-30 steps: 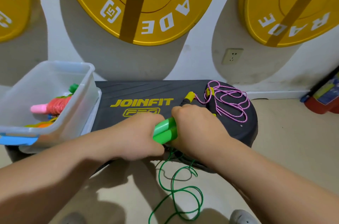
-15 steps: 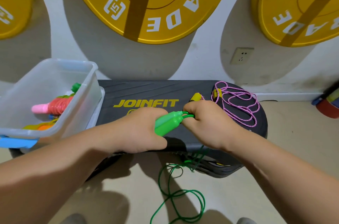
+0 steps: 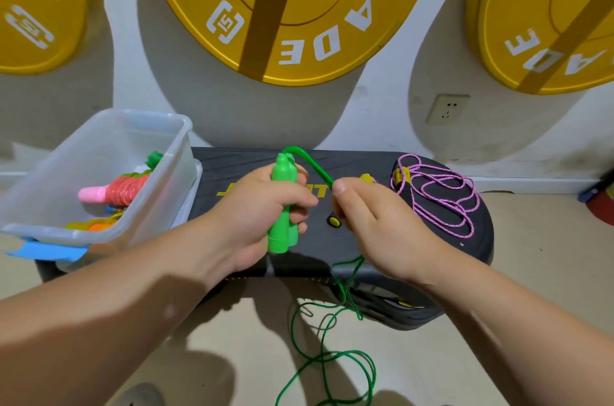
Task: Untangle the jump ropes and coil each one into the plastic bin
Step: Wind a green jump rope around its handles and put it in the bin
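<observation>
L hand (image 3: 262, 209) grips the two green handles (image 3: 282, 206) upright, fingers curled tight round them, over the middle of the black step board (image 3: 232, 166). R hand (image 3: 382, 226) pinches the green rope (image 3: 314, 164) w/ thumb & finger near the handle tops; the rope drops past the front edge to loops on the floor. Pink rope (image 3: 442, 203) lies loose at the board's right end, & the plastic bin (image 3: 99, 232) sits at the left end w/ other ropes (image 3: 123, 189) inside.

Green cylindrical handles (image 3: 281, 173): smooth glossy plastic.
Clear rectangular bin (image 3: 167, 184), nine o'clock: cloudy plastic.
Pink looped rope (image 3: 435, 169), three o'clock: braided, matt.
</observation>
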